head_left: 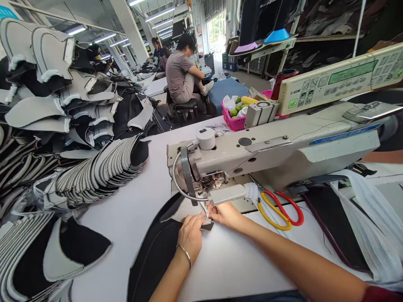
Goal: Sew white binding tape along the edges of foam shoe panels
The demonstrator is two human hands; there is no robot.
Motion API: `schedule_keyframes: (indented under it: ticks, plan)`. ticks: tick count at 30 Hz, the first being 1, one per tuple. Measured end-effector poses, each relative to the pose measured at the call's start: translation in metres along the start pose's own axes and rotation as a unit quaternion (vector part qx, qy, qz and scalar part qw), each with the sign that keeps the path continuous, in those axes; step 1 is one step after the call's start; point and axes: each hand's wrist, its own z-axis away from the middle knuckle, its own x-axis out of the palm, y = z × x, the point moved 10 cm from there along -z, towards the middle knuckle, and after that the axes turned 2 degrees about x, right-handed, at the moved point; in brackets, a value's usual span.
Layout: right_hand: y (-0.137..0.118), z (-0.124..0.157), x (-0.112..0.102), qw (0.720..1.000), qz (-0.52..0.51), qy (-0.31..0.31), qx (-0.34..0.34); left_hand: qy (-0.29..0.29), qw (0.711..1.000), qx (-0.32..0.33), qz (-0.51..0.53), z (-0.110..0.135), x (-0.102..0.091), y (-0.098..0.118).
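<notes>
A sewing machine with a metal head stands across the white table, its needle area over a black and grey fabric panel. On the panel's grey mesh part, just in front of the needle area, my left hand presses with its fingers drawn together, gripping the cloth. My right hand pinches the edge of the same panel, close under the machine's small white lamp. The right fingertips are partly hidden by the lamp. Scissors with red and yellow handles lie to the right of my right hand.
Stacked grey and black fabric pieces line the table's left side, with more piled behind. A control panel sits above the machine. A pink basket of fruit stands behind it. White strips hang at right. A seated person is farther back.
</notes>
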Motion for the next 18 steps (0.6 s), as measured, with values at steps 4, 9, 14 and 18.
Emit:
schedule_keyframes:
  ticks: [4, 9, 14, 18]
  plan:
    - [0.0, 0.003, 0.002, 1.0, 0.014, 0.006, 0.012, 0.035, 0.995, 0.069, -0.069, 0.004, -0.001, 0.019]
    - [-0.017, 0.009, 0.007, 0.996, 0.01, -0.004, -0.091, 0.065, 0.992, 0.096, -0.045, 0.005, -0.01, 0.028]
    - [-0.027, 0.013, 0.012, 0.987, 0.078, -0.028, -0.138, 0.071, 0.994, 0.081, -0.017, 0.003, -0.013, 0.025]
    - [-0.024, 0.011, 0.01, 0.983, 0.128, -0.019, -0.129, 0.078, 0.994, 0.079, -0.007, -0.003, -0.011, 0.019]
